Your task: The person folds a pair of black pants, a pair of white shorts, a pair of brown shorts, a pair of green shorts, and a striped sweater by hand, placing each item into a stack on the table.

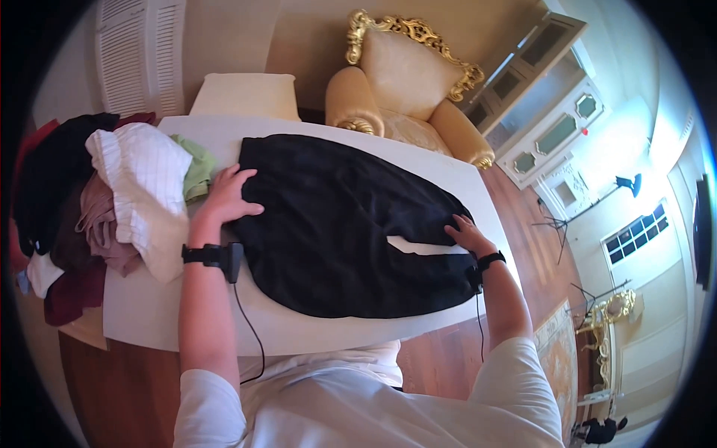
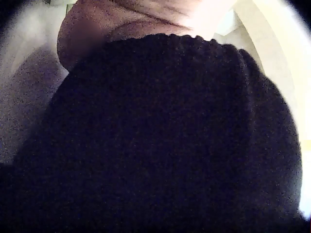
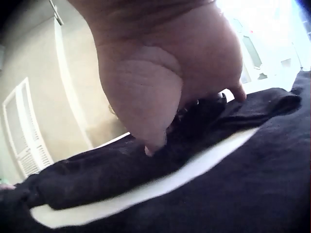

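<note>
A pair of black pants (image 1: 321, 216) lies spread on a white table (image 1: 149, 321), waistband to the left and both legs to the right. At the waistband edge, my left hand (image 1: 228, 196) rests with thumb and fingers spread apart. The gathered waistband of the pants (image 2: 160, 97) fills most of the left wrist view and hides the fingers there. My right hand (image 1: 472, 237) touches the far leg near its hem. In the right wrist view, the thumb of the right hand (image 3: 160, 82) points down onto the black cloth, beside the pale gap between the legs.
A heap of clothes, with a white striped garment (image 1: 146, 168) and a green one (image 1: 198, 168), covers the table's left end. Beyond the far edge stand a gilded armchair (image 1: 407, 75) and a cream stool (image 1: 243, 95). Cables hang from both wrist cameras.
</note>
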Available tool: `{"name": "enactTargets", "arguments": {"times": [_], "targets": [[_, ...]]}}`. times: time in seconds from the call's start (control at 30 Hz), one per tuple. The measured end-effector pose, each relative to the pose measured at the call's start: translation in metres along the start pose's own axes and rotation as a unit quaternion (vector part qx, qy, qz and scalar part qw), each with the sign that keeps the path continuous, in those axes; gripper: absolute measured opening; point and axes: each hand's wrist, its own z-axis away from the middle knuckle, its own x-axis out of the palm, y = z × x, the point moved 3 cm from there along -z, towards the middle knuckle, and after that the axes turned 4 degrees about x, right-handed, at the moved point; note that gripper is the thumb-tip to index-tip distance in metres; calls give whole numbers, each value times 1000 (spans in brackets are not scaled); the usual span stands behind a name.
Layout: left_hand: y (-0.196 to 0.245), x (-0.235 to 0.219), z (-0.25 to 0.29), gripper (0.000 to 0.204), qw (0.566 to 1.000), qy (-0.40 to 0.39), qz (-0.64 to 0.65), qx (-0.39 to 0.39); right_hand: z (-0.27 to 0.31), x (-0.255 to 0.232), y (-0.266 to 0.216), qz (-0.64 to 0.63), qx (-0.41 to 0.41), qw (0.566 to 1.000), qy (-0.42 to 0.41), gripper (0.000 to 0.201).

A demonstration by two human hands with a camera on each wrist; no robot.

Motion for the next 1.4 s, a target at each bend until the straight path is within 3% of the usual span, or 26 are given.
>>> {"name": "enactTargets", "arguments": {"times": [0.1, 0.17, 0.27, 0.33, 0.47, 0.6, 0.7, 0.8, 0.9, 1.0, 1.07, 1.1, 1.13, 1.17, 1.2, 1.3, 1.37, 1.4], "targets": [[-8, -1, -3, 87, 1000, -19, 10, 10, 6, -1, 42, 24, 90, 993, 71, 74], [-9, -1, -3, 86, 1000, -21, 14, 12, 21, -10, 38, 48, 166, 976, 132, 71], [3, -10, 4, 81, 995, -7, -102, -16, 29, -14, 27, 33, 162, 972, 167, 66], [23, -19, 15, 74, 978, 30, -203, -37, -1, 13, 67, -34, 159, 970, 179, 65], [63, -26, 22, 56, 982, 85, -165, 47, -18, 18, 93, -83, 237, 952, 174, 60], [104, -11, 27, 50, 996, -10, -85, 20, -15, 10, 100, -89, 256, 938, 218, 51], [102, 3, 27, 69, 983, -58, -166, -51, -44, 24, 124, -166, 233, 953, 96, 38], [84, 11, 21, 80, 971, -90, -179, -130, -15, 0, 82, -452, 219, 864, 13, 33], [69, 11, 19, 89, 972, -83, -164, -148, -4, -14, 56, -335, 154, 926, -79, 34], [31, 8, 14, 98, 980, -91, -138, -114, -9, -27, 59, -276, 134, 925, -223, 33], [29, -2, 16, 104, 979, -103, -129, -124, -16, -55, 64, -120, 129, 969, -174, 31], [30, -5, 17, 105, 978, -102, -129, -125, -41, -57, 93, -123, 114, 984, -58, 26], [31, -7, 18, 105, 978, -102, -129, -125, -47, -71, 100, -260, 183, 934, 164, 21], [33, -8, 19, 106, 979, -100, -127, -126, -49, -92, 104, -156, 208, 898, 354, 28], [35, -9, 19, 106, 976, -95, -144, -129, -47, -96, 107, -149, 193, 865, 438, 47], [48, -10, 17, 106, 978, -75, -161, -107, -43, -92, 79, -81, 163, 919, 349, 56], [41, -5, 12, 106, 989, -52, -130, -54, -71, -52, 97, -50, 56, 976, 205, 63], [37, 1, 10, 107, 992, -59, -107, -42, -70, -31, 86, -51, 35, 982, 176, 65]]}}
